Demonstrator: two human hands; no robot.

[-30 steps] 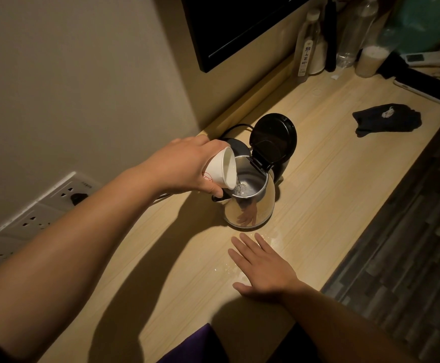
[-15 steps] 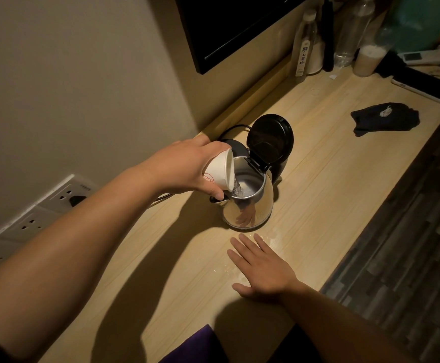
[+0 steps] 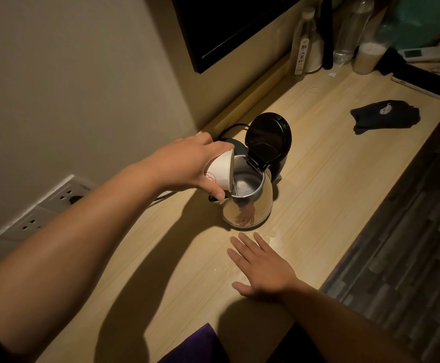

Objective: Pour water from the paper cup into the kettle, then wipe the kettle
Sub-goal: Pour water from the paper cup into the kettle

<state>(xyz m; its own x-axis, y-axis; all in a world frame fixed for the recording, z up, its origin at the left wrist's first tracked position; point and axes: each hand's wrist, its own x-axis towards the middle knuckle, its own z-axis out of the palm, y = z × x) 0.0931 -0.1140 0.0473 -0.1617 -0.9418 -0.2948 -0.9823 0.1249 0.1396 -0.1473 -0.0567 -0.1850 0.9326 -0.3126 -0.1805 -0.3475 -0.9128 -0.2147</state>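
Note:
A steel kettle (image 3: 259,205) stands on the wooden counter (image 3: 331,163), its black lid (image 3: 268,140) hinged upright. My left hand (image 3: 187,163) grips a white paper cup (image 3: 220,170), tipped on its side over the kettle's mouth. A thin stream of water runs from the cup's rim into the kettle. My right hand (image 3: 262,268) lies flat on the counter in front of the kettle, fingers spread, holding nothing. A dark cloth (image 3: 386,119) lies further along the counter to the right.
Small water puddles (image 3: 268,237) shine on the counter by the kettle's base. The kettle's black cord (image 3: 232,128) runs behind it toward the wall. Bottles (image 3: 304,45) and a jar (image 3: 369,57) stand at the far end, beside a flat dark device (image 3: 425,83). Wall sockets (image 3: 64,197) sit at left.
The cup is tipped a little further over the kettle and water keeps running. The right hand has stayed flat on the counter.

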